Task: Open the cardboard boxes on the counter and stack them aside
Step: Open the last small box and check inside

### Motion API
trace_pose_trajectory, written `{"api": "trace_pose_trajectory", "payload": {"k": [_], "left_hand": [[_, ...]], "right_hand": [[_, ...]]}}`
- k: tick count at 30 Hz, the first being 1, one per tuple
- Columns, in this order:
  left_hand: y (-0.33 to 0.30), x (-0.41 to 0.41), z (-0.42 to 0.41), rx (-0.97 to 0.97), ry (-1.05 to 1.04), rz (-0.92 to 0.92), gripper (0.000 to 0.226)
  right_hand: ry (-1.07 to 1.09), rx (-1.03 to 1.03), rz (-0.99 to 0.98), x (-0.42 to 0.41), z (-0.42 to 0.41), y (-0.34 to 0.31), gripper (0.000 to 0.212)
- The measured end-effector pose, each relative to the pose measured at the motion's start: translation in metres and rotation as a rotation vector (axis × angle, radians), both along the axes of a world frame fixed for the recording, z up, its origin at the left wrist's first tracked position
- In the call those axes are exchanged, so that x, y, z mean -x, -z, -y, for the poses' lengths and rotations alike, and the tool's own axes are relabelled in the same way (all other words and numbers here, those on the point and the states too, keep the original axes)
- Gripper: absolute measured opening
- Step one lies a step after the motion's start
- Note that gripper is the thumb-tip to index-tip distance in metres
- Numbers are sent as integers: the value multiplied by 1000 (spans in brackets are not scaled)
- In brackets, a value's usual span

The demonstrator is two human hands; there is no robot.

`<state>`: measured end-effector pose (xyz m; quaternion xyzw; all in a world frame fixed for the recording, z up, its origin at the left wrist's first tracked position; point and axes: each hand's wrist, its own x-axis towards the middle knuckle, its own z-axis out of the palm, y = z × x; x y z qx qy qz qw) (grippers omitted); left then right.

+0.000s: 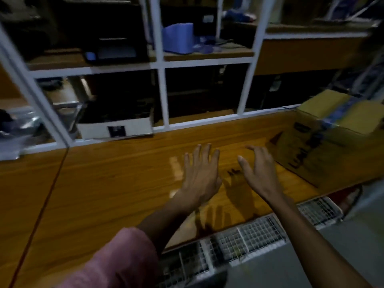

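Observation:
A brown cardboard box [330,140] with dark print and blue tape across its top stands on the wooden counter [116,183] at the right. Its top flaps look closed. My left hand [200,173] hovers over the middle of the counter with fingers spread and straight, holding nothing. My right hand [259,169] hangs beside it, fingers loosely bent, empty, a short way left of the box.
A white-framed glass partition [164,96] runs along the counter's far edge, with shelves, a white box [116,127] and dark equipment behind it. White wire baskets [249,235] hang below the counter's near edge. A thin red cord [41,210] crosses the counter at left.

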<state>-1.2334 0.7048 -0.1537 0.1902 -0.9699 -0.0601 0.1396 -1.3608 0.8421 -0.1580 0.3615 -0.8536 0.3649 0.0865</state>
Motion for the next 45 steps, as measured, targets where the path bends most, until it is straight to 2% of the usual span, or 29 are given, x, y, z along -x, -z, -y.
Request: {"api": "trace_pose_trajectory", "payload": {"k": [6,9,12,15,20,24,30,32,35,38,40,42,45], "left_hand": [[-21,95,-70,52,139,-16,77],[-27,119,-85,79,173,-4,78],[-28,130,-90,92,195,6,77],[-25,136,-92,99,201,38,78],[-23,146,-94,117,199,46,78],[-27,158,-102,97,199,19,80],[-35,165,-100,-7,221,-50,83],[-31,161,-90,4,254,-2,85],[-18,142,-70,38,226,119,89],[-9,116,-53,31,124,134,85],[-12,97,-40,5,57,51,78],[-23,91,-36,32,31,-175,70],[-54,89,-39,165,49,-553,74]], "right_hand": [[212,140,-236,78,-65,-26,41],[322,136,-382,108,-85,-37,37],[429,23,-430,135,-103,-44,44],[496,-145,-355,168,-120,-42,57],[430,-244,-211,196,-129,-31,61],[407,-212,-246,180,-114,-34,59],[341,-281,-329,119,-74,-24,53],[309,-275,-371,98,-62,-13,51],[229,-213,-431,71,-48,2,41],[88,-81,-401,52,-35,14,24],[-18,86,-325,38,-25,19,18],[-13,228,-245,35,-26,19,15],[56,351,-155,38,-31,15,14]]}}
